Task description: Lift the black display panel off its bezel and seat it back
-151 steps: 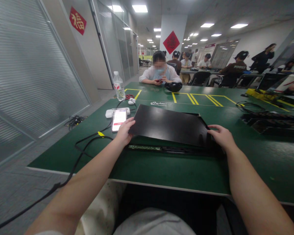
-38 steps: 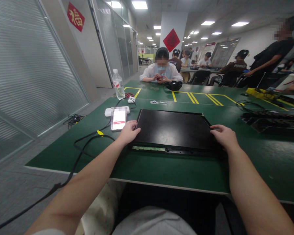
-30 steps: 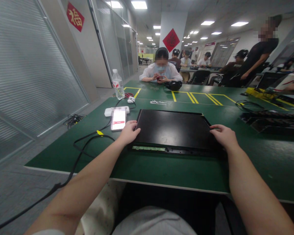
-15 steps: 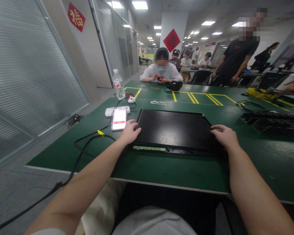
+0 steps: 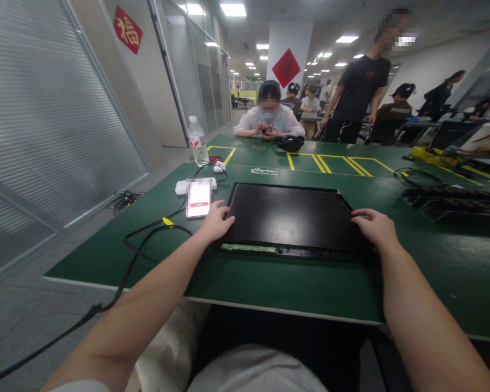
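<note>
A flat black panel lies on the green table in front of me. My left hand is curled over its near left corner. My right hand grips the panel's right edge, fingers pointing left. A thin green circuit strip shows along the panel's near edge.
A lit phone and a white box lie left of the panel, with a black cable looping toward me. A water bottle stands farther back. A seated person faces me; another person stands behind. Black equipment lies at right.
Five seconds ago the panel's near edge was raised; it now lies flat. My hands have stayed at its edges. The standing person has walked leftward behind the table.
</note>
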Tool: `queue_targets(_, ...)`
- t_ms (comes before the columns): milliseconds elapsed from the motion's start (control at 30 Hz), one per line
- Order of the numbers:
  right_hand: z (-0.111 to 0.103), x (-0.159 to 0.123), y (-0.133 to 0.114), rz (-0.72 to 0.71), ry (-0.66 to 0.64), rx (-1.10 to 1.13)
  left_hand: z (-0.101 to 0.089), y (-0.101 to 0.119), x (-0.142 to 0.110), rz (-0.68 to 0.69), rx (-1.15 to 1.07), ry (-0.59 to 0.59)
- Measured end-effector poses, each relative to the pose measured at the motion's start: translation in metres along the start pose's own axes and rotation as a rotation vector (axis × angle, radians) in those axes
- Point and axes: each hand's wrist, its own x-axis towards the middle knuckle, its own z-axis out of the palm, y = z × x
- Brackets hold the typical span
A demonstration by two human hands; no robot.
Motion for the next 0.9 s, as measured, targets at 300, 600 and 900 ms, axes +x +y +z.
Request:
queue_targets(300,0.001,0.001,0.002,-0.001,0.005,0.011,-0.002,0.002,0.000,-0.031,-0.020,-0.014)
queue_targets(600,0.000,0.001,0.002,0.006,-0.008,-0.001,-0.001,0.006,0.000,-0.153,-0.324,-0.037)
queue_targets(900,-0.001,0.000,0.000,0.022,-0.012,-0.012,-0.005,0.018,-0.003,-0.253,-0.528,-0.019)
